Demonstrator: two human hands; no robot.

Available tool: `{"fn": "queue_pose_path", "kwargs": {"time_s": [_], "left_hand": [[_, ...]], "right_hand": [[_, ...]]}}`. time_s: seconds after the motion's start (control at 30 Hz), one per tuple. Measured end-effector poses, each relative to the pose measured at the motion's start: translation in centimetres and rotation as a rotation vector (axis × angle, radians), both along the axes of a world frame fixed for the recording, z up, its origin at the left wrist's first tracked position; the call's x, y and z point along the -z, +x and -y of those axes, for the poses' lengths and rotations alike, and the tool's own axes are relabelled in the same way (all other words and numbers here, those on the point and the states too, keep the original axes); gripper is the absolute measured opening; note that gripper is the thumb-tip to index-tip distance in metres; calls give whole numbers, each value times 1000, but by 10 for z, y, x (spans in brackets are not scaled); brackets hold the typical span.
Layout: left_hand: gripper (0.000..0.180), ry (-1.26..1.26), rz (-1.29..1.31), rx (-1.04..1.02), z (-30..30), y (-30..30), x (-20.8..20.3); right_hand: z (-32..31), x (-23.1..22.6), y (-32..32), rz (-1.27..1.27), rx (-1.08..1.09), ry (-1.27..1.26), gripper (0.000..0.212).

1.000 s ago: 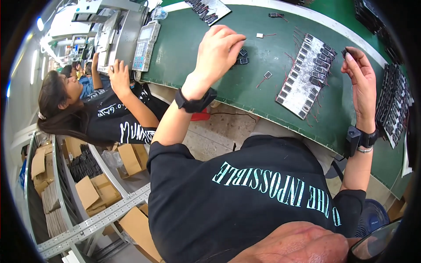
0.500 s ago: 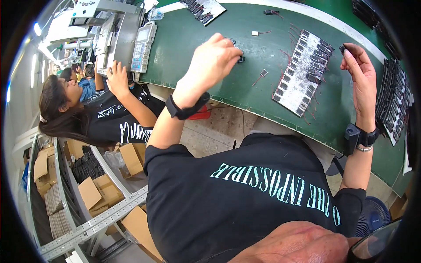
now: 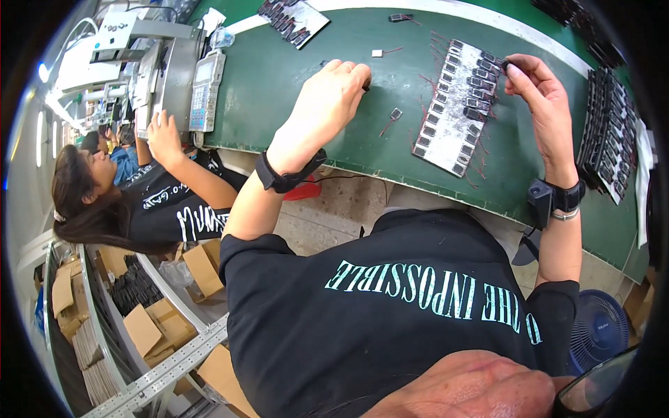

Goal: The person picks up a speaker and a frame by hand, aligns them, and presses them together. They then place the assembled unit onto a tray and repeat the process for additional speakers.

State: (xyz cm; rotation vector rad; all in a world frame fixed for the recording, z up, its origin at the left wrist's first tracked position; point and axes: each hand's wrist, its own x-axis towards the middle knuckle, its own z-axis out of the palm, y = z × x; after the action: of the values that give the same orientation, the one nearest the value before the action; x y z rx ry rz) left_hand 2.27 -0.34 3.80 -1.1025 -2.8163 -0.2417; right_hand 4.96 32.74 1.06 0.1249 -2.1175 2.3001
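My left hand (image 3: 327, 94) is closed above the green table, with a small dark part (image 3: 367, 81) showing at its fingertips; the rest of it is hidden behind the fingers. My right hand (image 3: 543, 87) pinches a small black part (image 3: 504, 66) between thumb and index finger, beside the upper right corner of a white board (image 3: 444, 136). Rows of small black rectangular modules (image 3: 437, 108) with thin red wires line that board. Between my hands lies a loose module (image 3: 396, 113) with its wire, and a small white piece (image 3: 378, 53) with a wire rests farther back.
A second loaded board (image 3: 306, 28) lies at the far left, another dark module (image 3: 400, 17) at the back. Stacked boards of modules (image 3: 613, 132) stand at the right edge. On the left, a co-worker's hand (image 3: 165, 139) is by a machine with a keypad (image 3: 204, 97).
The view has shifted, so the table and boards sit farther left. My right hand has come closer to the board's corner with its black part. My left hand stays closed, its fingers turned slightly.
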Motion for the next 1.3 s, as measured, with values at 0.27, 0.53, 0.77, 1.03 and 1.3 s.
{"fn": "queue_pose_path", "kwargs": {"time_s": [0.27,0.53,0.77,1.03,1.3], "left_hand": [[24,774,368,-79,-82,-25,-5],[24,1325,1028,-151,-130,-23,18],[23,1362,1165,-184,-127,-21,25],[20,1356,1182,-176,-129,-19,32],[22,1289,1145,-138,-129,-17,33]], "right_hand": [[30,-14,12,-86,32,-45,16],[28,-2,7,-80,198,200,14],[31,-3,6,-51,191,248,13],[26,4,4,-52,160,226,12],[19,9,1,-63,100,290,15]]}}
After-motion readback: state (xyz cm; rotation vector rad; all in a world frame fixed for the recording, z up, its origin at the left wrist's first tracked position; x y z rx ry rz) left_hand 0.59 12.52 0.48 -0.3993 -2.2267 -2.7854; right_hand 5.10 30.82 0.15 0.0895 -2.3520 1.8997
